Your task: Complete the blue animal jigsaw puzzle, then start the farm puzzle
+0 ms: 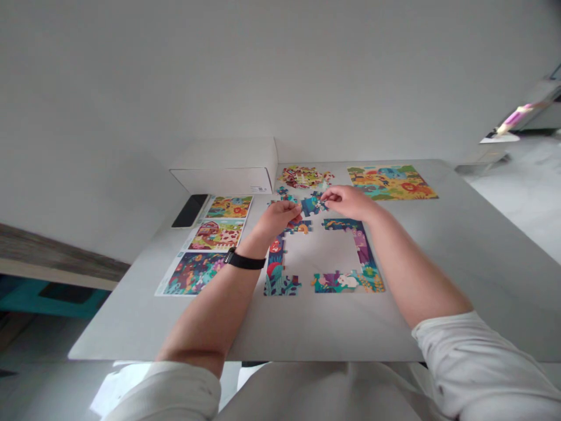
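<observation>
Across the middle of the frame, a pale grey tabletop [456, 275] is covered with jigsaw material. At its far edge, upper left of centre, a white cardboard box [223, 175] is set, its small label [258, 189] too tiny to be read; no other writing can be made out. A black smartphone [189, 210] is laid beside three printed picture sheets [216, 234]. A finished jigsaw [391, 182] is spread at upper right, and a heap of loose pieces [304, 176] is piled at top centre. Below it, a partly built jigsaw border [324, 257] is laid out. Above the border, the left hand [276, 219] and right hand [348, 202] are brought close together. A small jigsaw piece [323, 199] is pinched by the right hand's fingers; the left hand's fingers are curled inward, but what they hold cannot be told. Unjoined border sections could be nudged out of line if a wrist were dropped or a piece forced.
</observation>
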A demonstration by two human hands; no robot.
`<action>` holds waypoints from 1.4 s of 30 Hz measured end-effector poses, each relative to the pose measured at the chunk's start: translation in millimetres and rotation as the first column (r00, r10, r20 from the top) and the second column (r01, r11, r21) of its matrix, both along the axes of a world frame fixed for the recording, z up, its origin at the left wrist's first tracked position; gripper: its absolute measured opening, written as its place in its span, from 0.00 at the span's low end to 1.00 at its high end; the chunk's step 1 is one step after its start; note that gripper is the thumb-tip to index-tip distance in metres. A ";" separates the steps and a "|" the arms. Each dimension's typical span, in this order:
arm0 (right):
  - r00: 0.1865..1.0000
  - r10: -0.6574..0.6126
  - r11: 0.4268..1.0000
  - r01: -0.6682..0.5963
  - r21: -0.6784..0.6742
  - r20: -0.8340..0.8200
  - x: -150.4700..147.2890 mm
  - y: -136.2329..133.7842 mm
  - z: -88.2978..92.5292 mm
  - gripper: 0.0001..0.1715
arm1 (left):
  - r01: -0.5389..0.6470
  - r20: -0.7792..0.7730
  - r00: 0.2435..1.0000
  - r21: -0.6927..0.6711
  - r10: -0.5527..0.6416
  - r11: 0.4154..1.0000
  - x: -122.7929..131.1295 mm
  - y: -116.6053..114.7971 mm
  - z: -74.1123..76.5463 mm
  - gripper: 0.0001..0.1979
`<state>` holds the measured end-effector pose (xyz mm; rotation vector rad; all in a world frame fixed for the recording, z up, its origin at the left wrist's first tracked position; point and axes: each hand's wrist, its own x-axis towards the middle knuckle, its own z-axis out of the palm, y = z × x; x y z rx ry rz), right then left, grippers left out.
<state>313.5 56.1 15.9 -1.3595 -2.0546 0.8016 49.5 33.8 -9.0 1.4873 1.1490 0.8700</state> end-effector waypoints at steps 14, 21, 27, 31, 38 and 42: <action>0.955 0.222 0.847 -0.289 0.446 0.198 -14.8 -25.2 7.1 0.26 | 0.058 -0.056 0.997 0.010 -0.058 0.998 -0.6 -1.0 -0.7 0.20; 0.945 0.150 0.824 -0.282 0.491 0.291 -8.3 -40.9 -13.9 0.17 | 0.086 -0.080 0.993 -0.038 -0.089 0.996 7.3 -3.7 -1.4 0.14; 0.945 0.111 0.800 -0.268 0.537 0.307 2.1 -37.5 -31.7 0.13 | 0.052 -0.235 0.971 0.014 -0.048 0.999 9.4 -3.0 -2.2 0.13; 0.923 0.115 0.842 -0.287 0.457 0.368 5.9 -27.3 -49.0 0.13 | 0.085 -0.446 0.893 0.296 0.059 0.952 -2.6 2.2 -10.1 0.05; 0.882 0.149 0.874 -0.329 0.358 0.448 2.5 -22.7 -67.7 0.13 | 0.385 -0.644 0.765 0.463 0.005 0.798 -11.3 6.4 -31.0 0.16; 0.881 0.154 0.875 -0.332 0.353 0.448 1.5 -23.0 -68.4 0.14 | 0.435 -0.668 0.744 0.450 -0.029 0.780 -9.2 6.7 -36.6 0.16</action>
